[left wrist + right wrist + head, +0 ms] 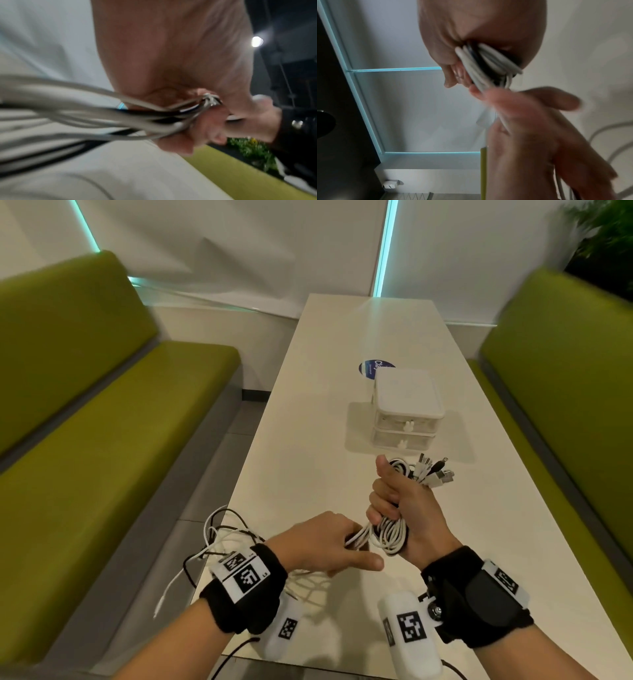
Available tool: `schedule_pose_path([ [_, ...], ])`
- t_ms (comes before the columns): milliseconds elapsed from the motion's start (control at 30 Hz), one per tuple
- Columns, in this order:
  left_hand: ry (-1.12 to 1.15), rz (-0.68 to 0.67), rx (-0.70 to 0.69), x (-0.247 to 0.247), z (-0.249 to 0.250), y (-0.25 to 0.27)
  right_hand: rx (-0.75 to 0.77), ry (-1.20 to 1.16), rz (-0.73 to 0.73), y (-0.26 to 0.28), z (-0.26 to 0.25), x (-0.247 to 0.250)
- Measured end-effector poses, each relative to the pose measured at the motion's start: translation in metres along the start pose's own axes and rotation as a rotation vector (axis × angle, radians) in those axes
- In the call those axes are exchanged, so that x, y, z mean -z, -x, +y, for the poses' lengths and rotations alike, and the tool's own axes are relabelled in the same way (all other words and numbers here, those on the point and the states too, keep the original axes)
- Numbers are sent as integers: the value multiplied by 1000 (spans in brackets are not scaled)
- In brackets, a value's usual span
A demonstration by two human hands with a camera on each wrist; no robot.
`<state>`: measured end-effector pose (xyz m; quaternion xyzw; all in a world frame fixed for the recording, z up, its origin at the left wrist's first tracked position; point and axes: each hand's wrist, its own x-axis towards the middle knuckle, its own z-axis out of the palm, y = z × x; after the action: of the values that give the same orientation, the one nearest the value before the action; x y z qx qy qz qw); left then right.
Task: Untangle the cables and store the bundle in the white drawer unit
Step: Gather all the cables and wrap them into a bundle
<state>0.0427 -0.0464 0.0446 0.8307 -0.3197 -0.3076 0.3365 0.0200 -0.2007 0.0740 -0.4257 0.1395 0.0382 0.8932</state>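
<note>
My right hand [397, 505] is fisted round the coiled cables [388, 534], plugs fanned up top. Left hand [322, 546] feeds slack in, prob pinching strands; that view's blurry. Cables are light & floppy, so I grip mid-coil. Drawer unit [406, 409]: both drawers closed, contents unseen.

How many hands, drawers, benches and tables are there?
Hands: 2, left hand and right hand
Drawers: 2, top drawer and bottom drawer
Green benches: 2, one on the left and one on the right
Tables: 1
Total: 7
</note>
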Motion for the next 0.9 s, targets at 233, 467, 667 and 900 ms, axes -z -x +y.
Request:
schedule_pose_path([
  [233, -125, 101, 164, 21, -24, 14, 158, 355, -27, 2, -18, 3],
  [467, -91, 117, 193, 49, -31, 29, 246, 605, -65, 1, -28, -7],
  [667, -345, 260, 287, 73, -56, 53, 283, 596, -100, 0, -33, -11],
  [900, -880, 832, 297, 115, -118, 91, 294, 591, -182, -16, -11, -47],
])
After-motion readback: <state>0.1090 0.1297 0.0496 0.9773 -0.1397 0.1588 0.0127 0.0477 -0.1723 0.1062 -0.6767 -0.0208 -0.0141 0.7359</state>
